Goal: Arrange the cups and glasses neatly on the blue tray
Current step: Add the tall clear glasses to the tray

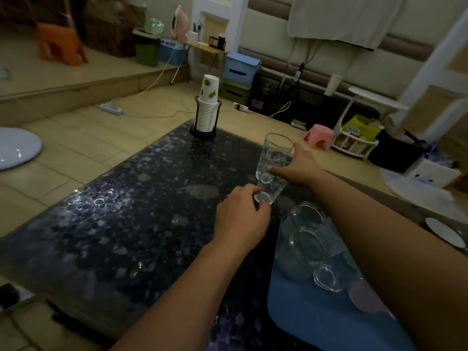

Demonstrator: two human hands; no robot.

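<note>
Head view: no legible writing anywhere. Dark pebble-patterned glossy table on beige tiled floor; stacked white paper cups in black wire holder at far end. Tall clear drinking glass tilted, left hand pinching its base, right hand gripping its side. Blue plastic tray just beneath carries clear glass mugs.

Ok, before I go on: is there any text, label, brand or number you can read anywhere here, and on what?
None readable.
White paper cups stacked in the black wire holder: green blotches only, no letters made out.
Tall clear drinking glass held by both hands: pale ring pattern, no words.
Yellow-green bag on the white rack: too blurred to read.
Blue plastic tray: no text seen.
</note>
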